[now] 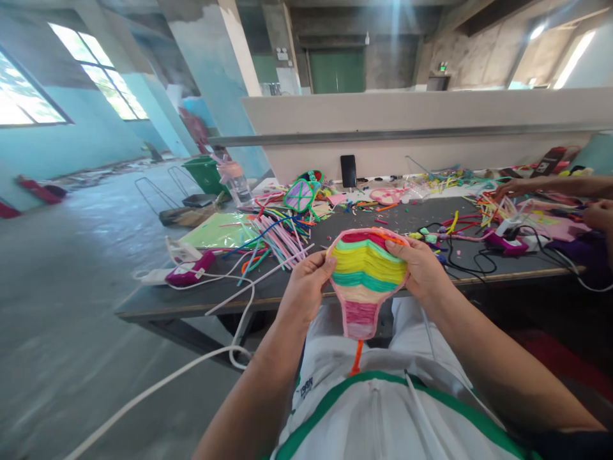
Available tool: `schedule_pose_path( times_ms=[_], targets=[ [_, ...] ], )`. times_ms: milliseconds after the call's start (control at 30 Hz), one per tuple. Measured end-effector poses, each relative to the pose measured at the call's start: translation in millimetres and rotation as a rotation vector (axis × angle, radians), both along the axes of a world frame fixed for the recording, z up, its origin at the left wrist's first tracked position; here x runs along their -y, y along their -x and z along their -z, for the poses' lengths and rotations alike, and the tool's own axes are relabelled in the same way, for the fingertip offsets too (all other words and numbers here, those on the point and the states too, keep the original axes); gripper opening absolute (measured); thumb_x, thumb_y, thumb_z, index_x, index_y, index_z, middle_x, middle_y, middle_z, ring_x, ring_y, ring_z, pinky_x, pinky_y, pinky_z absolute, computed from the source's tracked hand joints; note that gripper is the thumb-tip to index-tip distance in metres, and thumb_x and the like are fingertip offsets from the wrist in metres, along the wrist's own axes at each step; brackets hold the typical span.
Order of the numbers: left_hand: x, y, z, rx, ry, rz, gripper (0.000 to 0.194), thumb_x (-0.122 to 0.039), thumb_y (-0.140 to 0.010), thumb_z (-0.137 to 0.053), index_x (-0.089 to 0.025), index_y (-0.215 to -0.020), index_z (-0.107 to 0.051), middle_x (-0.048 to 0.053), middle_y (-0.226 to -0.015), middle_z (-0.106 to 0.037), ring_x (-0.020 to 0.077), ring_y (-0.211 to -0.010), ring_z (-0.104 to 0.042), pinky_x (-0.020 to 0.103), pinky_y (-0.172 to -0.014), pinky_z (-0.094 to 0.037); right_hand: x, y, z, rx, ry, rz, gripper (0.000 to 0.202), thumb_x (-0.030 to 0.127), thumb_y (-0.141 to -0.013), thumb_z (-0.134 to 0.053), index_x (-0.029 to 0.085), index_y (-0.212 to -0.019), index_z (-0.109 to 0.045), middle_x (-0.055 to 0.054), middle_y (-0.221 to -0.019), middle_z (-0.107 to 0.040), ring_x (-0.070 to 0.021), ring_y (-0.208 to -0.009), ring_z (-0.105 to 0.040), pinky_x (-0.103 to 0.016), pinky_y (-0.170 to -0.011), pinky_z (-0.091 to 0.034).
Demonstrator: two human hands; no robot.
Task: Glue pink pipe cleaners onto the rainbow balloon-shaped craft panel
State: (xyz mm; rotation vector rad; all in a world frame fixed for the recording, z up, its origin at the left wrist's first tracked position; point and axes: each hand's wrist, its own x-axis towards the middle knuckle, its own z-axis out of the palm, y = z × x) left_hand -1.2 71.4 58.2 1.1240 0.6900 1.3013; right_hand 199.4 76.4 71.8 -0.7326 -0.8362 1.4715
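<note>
The left hand [309, 281] is pinching the left edge of the striped panel [368, 275]; its thumb is bearing on the front face near the rim, and its fingers are curling behind. The right hand [421, 265] is clamping the upper right edge in the same way, thumb in front and fingers behind. Both hands are thus holding the panel between them, above the lap and at the front edge of the table [158, 299]. The panel is facing the wearer, its wide end up and its narrow end down. Pink edging is enclosing bands of red, mint, yellow, teal, cream and pink. An orange strip [357, 358] is extending below the narrow end.

On the table, left of the panel, loose stems [280, 236] are lying in a pile; a purple device [191, 269] is resting near the corner. A green ornament [301, 193] is sitting behind the stems. A phone [348, 171] is standing upright by the partition [407, 112]. At far right, a co-worker's hand [514, 186] is reaching over more craft pieces; the exact finger position there cannot be told.
</note>
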Motion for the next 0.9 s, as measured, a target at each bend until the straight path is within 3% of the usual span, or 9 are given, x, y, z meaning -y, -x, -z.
schedule_pose_path(
  times_ms=[133,267,400,533,733,900],
  targets=[
    [-2,6,0.6,-0.058,-0.021,0.043,0.039,-0.036,-0.075,-0.078,-0.013,-0.105,-0.07,0.009,-0.098,-0.074,0.0232,-0.09,-0.07,0.032,-0.078,-0.055,-4,-2,-2.9,0.055,0.03,0.0,0.032,0.025,-0.053,-0.089,0.017,-0.08,-0.074,-0.005,-0.077,-0.077,-0.0224,-0.068,-0.071,-0.035,-0.069,-0.058],
    [-11,10,-8.6,-0.09,-0.108,0.017,0.052,-0.035,-0.075,-0.079,-0.019,-0.121,-0.061,0.008,-0.112,-0.071,0.0207,-0.095,-0.068,0.03,-0.082,-0.054,-6,1,-2.5,0.112,0.027,-0.072,0.034,0.027,-0.056,-0.088,0.017,-0.085,-0.073,-0.005,-0.079,-0.077,-0.0204,-0.069,-0.071,-0.032,-0.068,-0.057],
    [-22,6,-22.6,-0.147,-0.105,-0.061,0.042,-0.039,-0.073,-0.079,-0.016,-0.106,-0.067,0.005,-0.093,-0.073,0.0179,-0.079,-0.068,0.027,-0.073,-0.053,-8,6,-1.8,0.146,-0.029,-0.131,0.042,0.026,-0.058,-0.088,0.02,-0.097,-0.072,-0.003,-0.088,-0.077,-0.0185,-0.074,-0.071,-0.031,-0.07,-0.058],
    [-28,1,-26.6,-0.17,-0.102,-0.088,0.032,-0.04,-0.072,-0.079,-0.016,-0.091,-0.07,0.001,-0.075,-0.071,0.0154,-0.068,-0.065,0.026,-0.066,-0.053,-11,8,-4.8,0.175,-0.07,-0.172,0.057,0.019,-0.052,-0.09,0.022,-0.105,-0.07,-0.002,-0.095,-0.076,-0.0189,-0.08,-0.071,-0.032,-0.075,-0.057],
    [-29,3,-21.9,-0.113,-0.027,-0.07,0.032,-0.039,-0.066,-0.082,-0.016,-0.084,-0.071,-0.001,-0.066,-0.069,0.0164,-0.063,-0.066,0.028,-0.065,-0.054,-16,3,-7.0,0.166,0.011,-0.282,0.046,0.021,-0.051,-0.089,0.015,-0.094,-0.074,-0.005,-0.084,-0.077,-0.0205,-0.072,-0.072,-0.033,-0.073,-0.057],
    [-29,4,-23.3,-0.135,-0.035,-0.094,0.03,-0.038,-0.066,-0.082,-0.016,-0.085,-0.073,-0.001,-0.068,-0.071,0.0173,-0.064,-0.066,0.029,-0.065,-0.055,-21,-2,-7.5,0.167,0.009,-0.33,0.045,0.02,-0.051,-0.089,0.016,-0.094,-0.076,-0.007,-0.088,-0.078,-0.0206,-0.074,-0.073,-0.033,-0.075,-0.058]
  ],
)
